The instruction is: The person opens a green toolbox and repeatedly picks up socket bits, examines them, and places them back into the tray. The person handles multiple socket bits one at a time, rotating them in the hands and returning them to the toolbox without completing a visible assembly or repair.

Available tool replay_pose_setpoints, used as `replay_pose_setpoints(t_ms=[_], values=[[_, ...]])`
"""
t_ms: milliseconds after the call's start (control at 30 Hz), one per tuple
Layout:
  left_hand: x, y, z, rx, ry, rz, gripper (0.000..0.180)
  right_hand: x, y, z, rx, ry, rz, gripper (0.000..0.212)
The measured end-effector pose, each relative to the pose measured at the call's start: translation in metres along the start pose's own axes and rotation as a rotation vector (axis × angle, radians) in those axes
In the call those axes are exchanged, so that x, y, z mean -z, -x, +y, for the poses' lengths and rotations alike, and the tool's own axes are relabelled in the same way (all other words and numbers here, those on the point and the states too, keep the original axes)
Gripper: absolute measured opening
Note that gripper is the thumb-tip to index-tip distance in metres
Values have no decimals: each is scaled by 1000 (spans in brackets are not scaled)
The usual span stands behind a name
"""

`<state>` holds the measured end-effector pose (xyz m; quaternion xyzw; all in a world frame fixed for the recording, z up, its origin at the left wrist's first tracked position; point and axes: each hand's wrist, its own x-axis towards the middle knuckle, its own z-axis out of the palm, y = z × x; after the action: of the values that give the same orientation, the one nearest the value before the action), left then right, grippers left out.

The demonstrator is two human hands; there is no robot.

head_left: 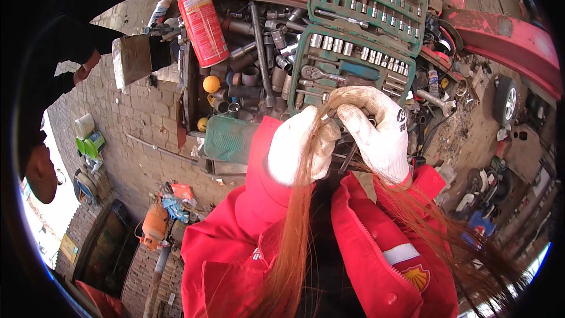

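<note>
Green case (301, 53) edge lies near the right hand (379, 132).

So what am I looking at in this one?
A person in a red jacket has both gloved hands, left and right, close together near the lower edge of an open green socket set case. Hair falls across the view, so what their fingers hold is unclear. Left of the case, loose sockets lie heaped beside a red spray can. Someone in dark clothes is at the left.
</note>
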<state>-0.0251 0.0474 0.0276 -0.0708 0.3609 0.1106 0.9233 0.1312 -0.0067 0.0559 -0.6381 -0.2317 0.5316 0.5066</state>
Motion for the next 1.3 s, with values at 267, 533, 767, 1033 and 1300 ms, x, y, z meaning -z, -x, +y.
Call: replay_pose_setpoints(t_ms=[267,533,767,1033,1300], values=[[-8,-2,-6,-376,-591,0,37,0,0,-4,-39,143,95,20],[-11,2,1,-70,-188,39,38,0,1,-3,-47,128,112,22],[-19,1,-2,-196,-374,201,36,1,-1,8,-108,198,41,24],[1,-8,-11,-267,-470,278,37,8,-20,16,-73,190,44,14],[51,-30,-19,-181,-182,306,34,50,-149,27,192,616,343,35]])
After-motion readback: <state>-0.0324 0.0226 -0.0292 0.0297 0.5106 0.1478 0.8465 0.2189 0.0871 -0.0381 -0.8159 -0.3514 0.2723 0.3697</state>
